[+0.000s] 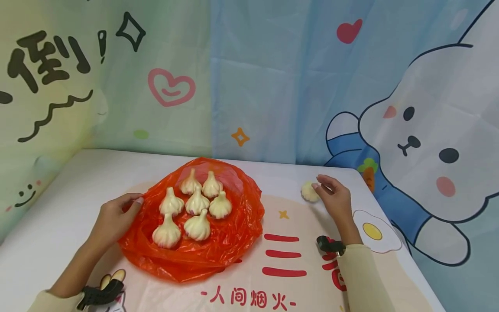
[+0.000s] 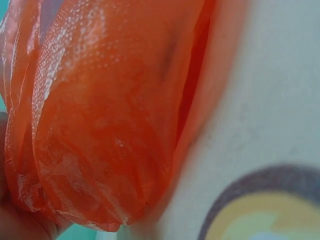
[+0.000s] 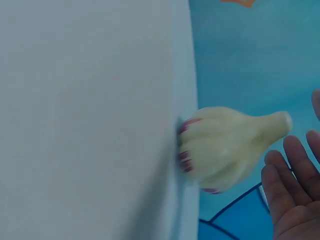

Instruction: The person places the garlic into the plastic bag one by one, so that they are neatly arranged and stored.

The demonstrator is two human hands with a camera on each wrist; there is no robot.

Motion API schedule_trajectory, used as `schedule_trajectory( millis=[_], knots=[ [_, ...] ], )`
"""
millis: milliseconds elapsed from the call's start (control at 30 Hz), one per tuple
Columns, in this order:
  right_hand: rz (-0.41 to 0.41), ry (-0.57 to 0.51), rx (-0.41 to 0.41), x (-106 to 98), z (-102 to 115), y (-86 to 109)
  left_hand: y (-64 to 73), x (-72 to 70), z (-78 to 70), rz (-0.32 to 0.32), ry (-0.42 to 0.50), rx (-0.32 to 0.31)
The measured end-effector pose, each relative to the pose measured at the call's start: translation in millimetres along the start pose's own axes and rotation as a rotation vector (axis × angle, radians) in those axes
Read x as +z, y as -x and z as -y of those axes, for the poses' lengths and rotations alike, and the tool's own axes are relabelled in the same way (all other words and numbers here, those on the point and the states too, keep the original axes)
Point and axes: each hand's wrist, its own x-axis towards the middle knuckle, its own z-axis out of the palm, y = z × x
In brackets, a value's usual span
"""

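Note:
An orange-red plastic bag (image 1: 234, 242) lies spread on the table, its mouth open upward. Several whitish garlic bulbs (image 1: 196, 203) stand inside it with their stems up. At the bag's left rim my left hand (image 1: 115, 219) pinches the plastic between thumb and fingers. The left wrist view is mostly filled by the bag's side (image 2: 110, 140). A single garlic bulb (image 1: 309, 192) stands on the table right of the bag. My right hand (image 1: 336, 199) is just beside it; in the right wrist view its relaxed fingers (image 3: 300, 170) are near the bulb's stem, not wrapped around it.
A white table (image 1: 46, 242) carries a printed mat (image 1: 284, 299) with red strokes, characters and a fried egg picture. Behind the table hangs a patterned cloth (image 1: 253, 86) with hearts and a cartoon rabbit. Dark straps (image 1: 102, 294) are around both wrists.

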Motion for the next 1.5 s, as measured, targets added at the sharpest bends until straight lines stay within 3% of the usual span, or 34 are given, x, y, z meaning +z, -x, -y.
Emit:
schedule_trajectory(
  millis=[100,300,433,533,667,1267,1500],
  knots=[
    [0.005,0.017,0.000,2.4,-12.4,-1.6,-0.2,-0.1,-0.6,0.003,0.004,-0.002],
    [0.051,0.042,0.069,0.2,10.7,4.7,-0.5,-0.4,-1.0,0.002,0.000,0.001],
    [0.030,0.133,0.077,1.6,-5.3,-2.1,-0.3,-0.7,-1.6,-0.003,-0.004,0.009],
    [0.009,0.147,0.091,1.7,-3.9,-1.7,-0.2,-0.9,-2.0,-0.002,-0.003,0.006],
    [0.009,0.094,0.160,-0.2,32.0,8.5,-0.2,-1.1,-1.5,-0.001,-0.007,0.005],
    [0.045,-0.002,0.085,7.7,46.0,14.6,-0.3,-2.0,-1.4,0.010,0.001,-0.011],
    [0.048,0.055,0.038,16.9,51.5,20.2,0.7,-2.4,-0.9,0.001,0.002,-0.005]
  ],
)
